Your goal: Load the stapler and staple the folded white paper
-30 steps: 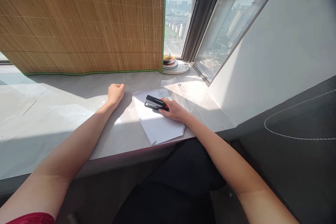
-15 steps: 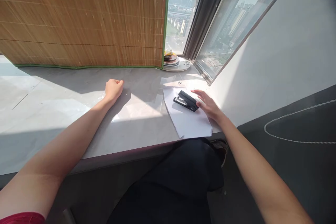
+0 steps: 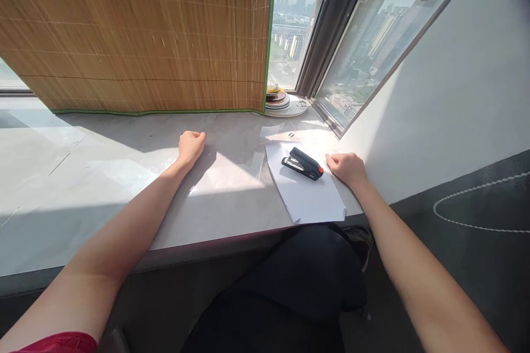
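A black stapler with an orange spot at its right end lies on white paper, near the right part of the pale sill. Just right of the paper, my right hand rests on the sill, curled into a fist and apart from the stapler. My left hand is also a fist and lies on the sill well left of the paper. Neither fist shows anything in it. Two small dark staple strips sit beyond the paper's far edge.
Stacked plates stand in the window corner. A bamboo blind hangs along the back left. The white wall rises on the right, with a beaded cord before its dark lower part.
My right hand has left the stapler, moved right and closed into a fist. The stapler's orange end now shows. My left hand stays closed. The whole view has shifted slightly.
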`<state>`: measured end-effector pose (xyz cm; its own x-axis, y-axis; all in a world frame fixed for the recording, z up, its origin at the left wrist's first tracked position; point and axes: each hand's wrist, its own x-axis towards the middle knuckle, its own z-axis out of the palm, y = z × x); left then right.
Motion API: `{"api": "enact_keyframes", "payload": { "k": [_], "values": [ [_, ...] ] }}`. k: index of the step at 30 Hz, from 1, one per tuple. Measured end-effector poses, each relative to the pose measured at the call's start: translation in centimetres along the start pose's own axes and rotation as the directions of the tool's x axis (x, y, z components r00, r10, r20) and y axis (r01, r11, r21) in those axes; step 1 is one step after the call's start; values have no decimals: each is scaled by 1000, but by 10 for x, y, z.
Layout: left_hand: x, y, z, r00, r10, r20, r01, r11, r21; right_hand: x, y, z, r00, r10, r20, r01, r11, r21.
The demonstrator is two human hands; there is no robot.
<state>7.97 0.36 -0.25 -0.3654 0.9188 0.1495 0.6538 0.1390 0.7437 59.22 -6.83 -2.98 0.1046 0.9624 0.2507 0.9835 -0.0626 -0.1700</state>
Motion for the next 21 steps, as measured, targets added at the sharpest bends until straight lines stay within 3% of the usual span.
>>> {"api": "enact_keyframes", "payload": {
  "k": [4, 7, 11, 16, 21],
  "values": [
    [0, -1, 0, 1000, 8, 14, -7, 1000, -12, 8, -5, 0, 987, 27, -156, -19, 999, 49],
    [0, -2, 1, 1000, 1, 7, -1, 1000, -24, 30, -24, 5, 973, -127, -194, 171, 957, 233],
    [-1, -3, -1, 1000, 13, 10, -13, 999, -37, 67, -56, 24, 939, -335, -80, 333, 828, 452],
    [-2, -3, -3, 999, 22, 24, -22, 999, -31, 88, -77, 44, 899, -411, 152, 310, 841, 443],
    [-2, -4, 1, 1000, 9, 6, -8, 997, -77, 74, -119, 51, 888, -445, 116, 362, 832, 420]
  ]
}}
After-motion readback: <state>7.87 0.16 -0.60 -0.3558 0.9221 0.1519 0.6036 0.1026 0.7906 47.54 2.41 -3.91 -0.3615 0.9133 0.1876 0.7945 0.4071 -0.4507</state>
